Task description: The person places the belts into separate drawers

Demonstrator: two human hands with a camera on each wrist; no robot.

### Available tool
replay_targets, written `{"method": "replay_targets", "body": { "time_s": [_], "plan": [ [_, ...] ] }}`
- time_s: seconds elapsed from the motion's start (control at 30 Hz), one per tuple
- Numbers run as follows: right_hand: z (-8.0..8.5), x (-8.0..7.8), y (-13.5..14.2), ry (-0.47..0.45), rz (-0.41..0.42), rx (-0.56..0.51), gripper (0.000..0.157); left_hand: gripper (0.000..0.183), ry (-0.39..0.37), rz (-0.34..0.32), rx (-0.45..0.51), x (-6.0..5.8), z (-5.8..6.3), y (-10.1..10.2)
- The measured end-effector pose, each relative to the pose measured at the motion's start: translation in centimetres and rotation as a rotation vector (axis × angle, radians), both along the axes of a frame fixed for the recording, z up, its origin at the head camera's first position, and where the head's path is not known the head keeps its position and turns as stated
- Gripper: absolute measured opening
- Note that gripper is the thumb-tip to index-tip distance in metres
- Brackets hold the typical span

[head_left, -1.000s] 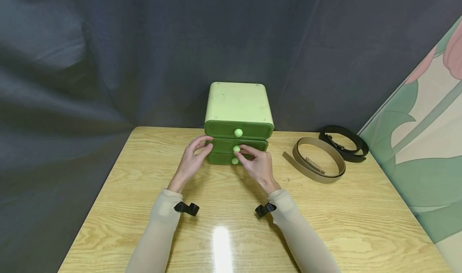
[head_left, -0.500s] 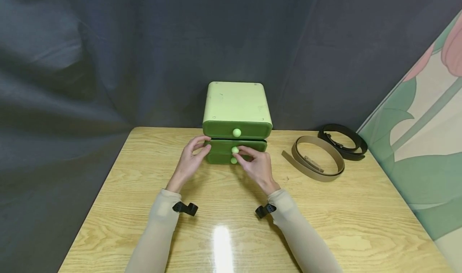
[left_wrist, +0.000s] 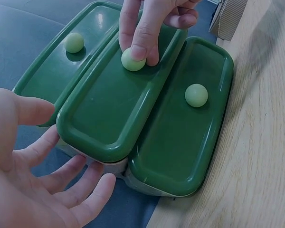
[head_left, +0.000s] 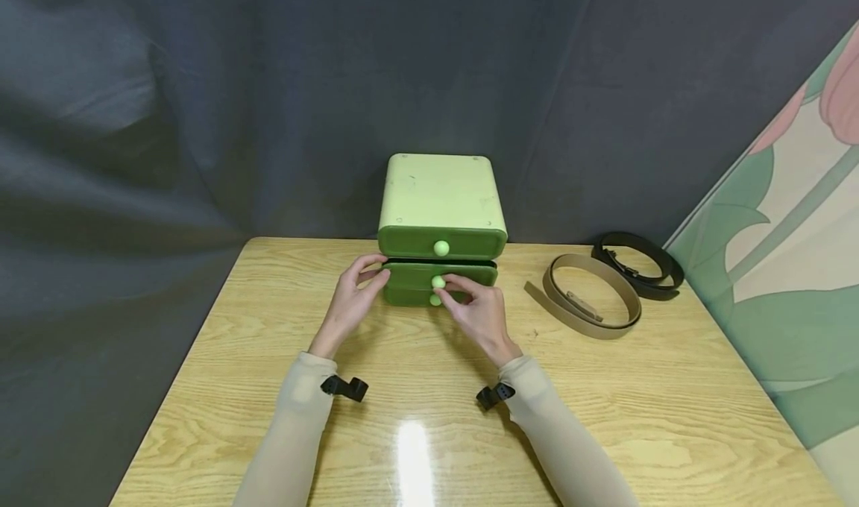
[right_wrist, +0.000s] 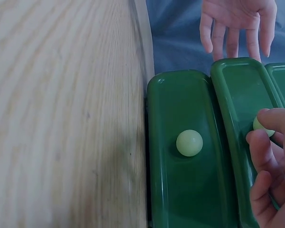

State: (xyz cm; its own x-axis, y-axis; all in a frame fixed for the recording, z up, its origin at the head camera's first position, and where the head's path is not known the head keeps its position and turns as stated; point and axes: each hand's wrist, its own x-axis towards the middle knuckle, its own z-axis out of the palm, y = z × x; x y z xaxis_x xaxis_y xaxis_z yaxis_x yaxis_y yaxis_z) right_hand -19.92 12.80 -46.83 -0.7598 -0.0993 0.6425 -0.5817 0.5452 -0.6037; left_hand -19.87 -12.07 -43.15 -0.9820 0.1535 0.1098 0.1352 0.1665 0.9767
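Note:
A small drawer cabinet (head_left: 443, 190) with a pale green top and three dark green drawer fronts stands at the back of the table. The middle drawer (left_wrist: 104, 104) juts out a little past the other two. My right hand (head_left: 479, 315) pinches its round pale green knob (left_wrist: 133, 60) between thumb and fingers. At the left end of that drawer is my left hand (head_left: 350, 298), fingers spread and fingertips right at its edge. The top drawer (head_left: 409, 242) and the bottom drawer (right_wrist: 180, 190) sit flush, each with its own round knob.
Right of the cabinet lies a coiled tan belt (head_left: 631, 298), with a coiled black belt (head_left: 674, 268) behind it. A dark curtain (head_left: 322, 104) hangs behind the wooden table (head_left: 268, 276). A flower-patterned panel (head_left: 758, 328) borders the right side.
The middle drawer has slid out slightly toward me, widening the dark gap under the top drawer. My right hand came forward a little with the knob; the left stayed nearly in place.

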Motion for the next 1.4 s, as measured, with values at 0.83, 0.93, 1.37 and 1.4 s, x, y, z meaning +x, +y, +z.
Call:
{"method": "replay_targets", "body": {
  "time_s": [0.83,0.93,1.37,1.4],
  "plan": [
    [0.4,0.7,0.0,-0.003,0.019,0.005,0.022,0.059,-0.181,-0.013,0.013,-0.1,-0.6,0.2],
    [0.3,0.8,0.0,-0.009,0.014,0.005,0.022,0.064,-0.206,-0.048,0.012,-0.1,-0.7,0.2],
    [0.3,1.1,-0.1,-0.003,0.020,-0.008,0.022,0.068,-0.251,-0.061,0.019,-0.5,-1.3,0.1],
    [0.3,1.1,-0.1,-0.006,0.019,-0.006,0.022,0.067,-0.254,-0.058,0.030,-0.5,-1.3,0.1]
  ]
}}
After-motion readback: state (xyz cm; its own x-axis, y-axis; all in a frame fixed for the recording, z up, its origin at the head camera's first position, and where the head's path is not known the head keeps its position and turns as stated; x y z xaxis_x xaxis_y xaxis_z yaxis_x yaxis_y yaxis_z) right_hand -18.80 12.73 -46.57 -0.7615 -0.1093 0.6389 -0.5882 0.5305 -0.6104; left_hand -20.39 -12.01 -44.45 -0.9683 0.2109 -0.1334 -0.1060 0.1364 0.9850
